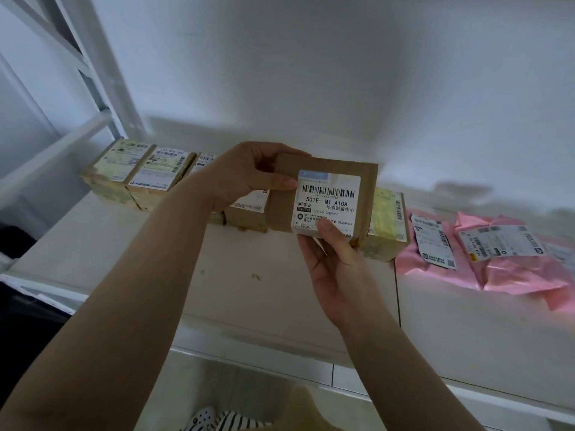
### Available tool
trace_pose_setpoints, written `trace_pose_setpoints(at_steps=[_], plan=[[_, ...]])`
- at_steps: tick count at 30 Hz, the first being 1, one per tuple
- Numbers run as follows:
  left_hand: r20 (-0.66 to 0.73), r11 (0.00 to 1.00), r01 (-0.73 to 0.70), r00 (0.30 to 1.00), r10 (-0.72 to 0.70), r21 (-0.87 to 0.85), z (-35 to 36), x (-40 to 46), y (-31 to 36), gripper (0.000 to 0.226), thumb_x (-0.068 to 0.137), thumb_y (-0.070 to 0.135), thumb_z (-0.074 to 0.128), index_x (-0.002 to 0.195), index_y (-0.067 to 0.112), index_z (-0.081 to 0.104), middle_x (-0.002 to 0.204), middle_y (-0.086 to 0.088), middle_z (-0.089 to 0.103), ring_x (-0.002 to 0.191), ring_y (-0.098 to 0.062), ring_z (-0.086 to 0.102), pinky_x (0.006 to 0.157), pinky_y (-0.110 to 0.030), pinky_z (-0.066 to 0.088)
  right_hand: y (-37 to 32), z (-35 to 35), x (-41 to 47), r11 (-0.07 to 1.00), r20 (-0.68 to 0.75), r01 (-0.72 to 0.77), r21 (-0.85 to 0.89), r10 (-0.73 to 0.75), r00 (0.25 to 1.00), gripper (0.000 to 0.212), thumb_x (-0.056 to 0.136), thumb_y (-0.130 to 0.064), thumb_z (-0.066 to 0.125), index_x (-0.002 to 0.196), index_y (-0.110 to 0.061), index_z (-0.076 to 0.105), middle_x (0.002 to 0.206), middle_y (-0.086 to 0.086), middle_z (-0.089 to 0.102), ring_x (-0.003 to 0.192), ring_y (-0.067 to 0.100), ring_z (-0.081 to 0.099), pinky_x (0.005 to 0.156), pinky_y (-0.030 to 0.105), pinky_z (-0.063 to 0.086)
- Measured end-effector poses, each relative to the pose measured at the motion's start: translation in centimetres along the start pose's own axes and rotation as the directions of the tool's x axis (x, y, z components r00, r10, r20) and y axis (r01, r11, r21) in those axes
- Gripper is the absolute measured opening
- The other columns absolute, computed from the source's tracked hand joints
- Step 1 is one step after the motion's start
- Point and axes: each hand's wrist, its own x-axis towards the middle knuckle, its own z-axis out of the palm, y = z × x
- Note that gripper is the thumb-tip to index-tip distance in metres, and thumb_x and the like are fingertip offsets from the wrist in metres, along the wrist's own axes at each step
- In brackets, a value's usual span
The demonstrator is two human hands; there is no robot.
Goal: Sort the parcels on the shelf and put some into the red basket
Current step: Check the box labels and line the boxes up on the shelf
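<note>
Both hands, left hand (245,175) and right hand (334,259), grip one brown parcel (323,199) above the shelf (249,290). Behind them boxes (140,174) and pink mailers (497,259) seem unsorted; no red basket is visible.

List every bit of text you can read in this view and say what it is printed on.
"501E- M1 A10A": white label on the brown box held in both hands.
"华泰财富中心": same label, below the code.
Barcode digits and small print on that label: too blurred.
Labels on the shelf boxes and pink mailer bags: too small or blurred.
</note>
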Motion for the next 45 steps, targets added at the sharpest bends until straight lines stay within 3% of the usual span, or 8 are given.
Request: trace_pose_setpoints(at_steps=[5,10,15,20,23,29,40,45], plan=[[-0.072,0.999,0.039,0.997,-0.039,0.002,0.5,0.0,-0.6,0.033,0.082,0.005,0.07,0.111,0.019,0.068,0.102,0.002,0.074,0.099,-0.011,0.069,0.084,-0.022,0.055,-0.1,-0.1,0.6,0.996,-0.071,-0.021,-0.082,0.015,0.997,0.055,0.076,-0.016,0.071,0.129,-0.017,0.06,0.117,0.005,0.074,0.097,0.013,0.073,0.095,0.033,0.055],[-0.336,0.987,0.16,0.93,-0.149,0.005,3.2,0.4,-3.1,0.025,0.083,0.025,0.074,0.107,0.021,0.07,0.103,0.0,0.074,0.1,-0.02,0.07,0.09,-0.04,0.057,-0.1,-0.4,1.9,0.959,-0.194,-0.009,-0.283,-0.048,0.98,0.083,0.061,-0.038,0.078,0.138,-0.022,0.049,0.125,0.0,0.068,0.116,0.017,0.063,0.106,0.039,0.044],[-0.547,0.952,0.25,0.829,-0.115,0.179,5.9,-0.3,-4.9,0.029,0.089,0.044,0.061,0.103,0.019,0.067,0.084,0.009,0.066,0.079,-0.013,0.062,0.064,-0.026,0.047,-0.6,-0.8,4.6,0.933,-0.262,-0.022,-0.36,-0.078,0.962,0.069,0.083,-0.023,0.076,0.143,-0.022,0.042,0.126,0.004,0.063,0.115,0.021,0.061,0.101,0.041,0.049],[-0.617,0.805,0.423,0.782,-0.091,0.417,3.9,0.3,-7.2,0.058,0.09,0.058,0.05,0.136,0.023,0.055,0.143,0.0,0.053,0.135,-0.021,0.044,0.109,-0.039,0.037,-1.2,-1.0,7.5,0.865,-0.335,-0.143,-0.482,-0.032,0.942,0.033,0.09,-0.028,0.067,0.121,-0.017,0.06,0.101,0.003,0.068,0.086,0.017,0.066,0.073,0.032,0.057],[-0.554,0.61,0.483,0.828,-0.086,0.628,2.2,2.1,-8.5,0.072,0.093,0.062,0.036,0.151,0.02,0.031,0.161,-0.004,0.022,0.15,-0.024,0.009,0.121,-0.045,0.006,-0.6,-1.0,9.1,0.817,-0.336,-0.164,-0.553,-0.038,0.941,0.012,0.094,-0.029,0.061,0.1,-0.018,0.063,0.09,0.001,0.067,0.078,0.016,0.065,0.061,0.028,0.052],[-0.456,0.404,0.475,0.877,-0.149,0.782,2.4,3.5,-10.3,0.074,0.097,0.058,0.026,0.155,0.016,0.01,0.164,-0.011,0.0,0.15,-0.029,-0.005,0.12,-0.047,-0.004,1.4,-1.4,11.8,0.72,-0.28,-0.123,-0.683,-0.102,0.955,0.026,0.101,-0.032,0.048,0.119,-0.017,0.059,0.104,0.002,0.067,0.088,0.014,0.063,0.066,0.028,0.048],[-0.483,0.385,0.469,0.873,-0.064,0.795,2.9,3.2,-11.2,0.074,0.097,0.059,0.026,0.156,0.017,0.011,0.164,-0.01,-0.001,0.151,-0.026,-0.007,0.121,-0.044,-0.008,2.1,-2.1,12.8,0.513,-0.132,-0.027,-0.858,-0.17,0.977,0.037,0.106,-0.031,0.037,0.136,-0.019,0.054,0.122,0.004,0.063,0.109,0.022,0.06,0.094,0.038,0.052],[-0.495,0.386,0.474,0.868,-0.051,0.792,2.9,3.1,-11.3,0.078,0.095,0.062,0.029,0.156,0.016,0.012,0.164,-0.01,0.0,0.151,-0.026,-0.006,0.121,-0.043,-0.009,2.2,-2.2,12.4,0.525,-0.114,-0.016,-0.851,-0.155,0.981,0.035,0.106,-0.033,0.037,0.135,-0.019,0.053,0.125,0.006,0.063,0.105,0.019,0.061,0.089,0.034,0.052]])
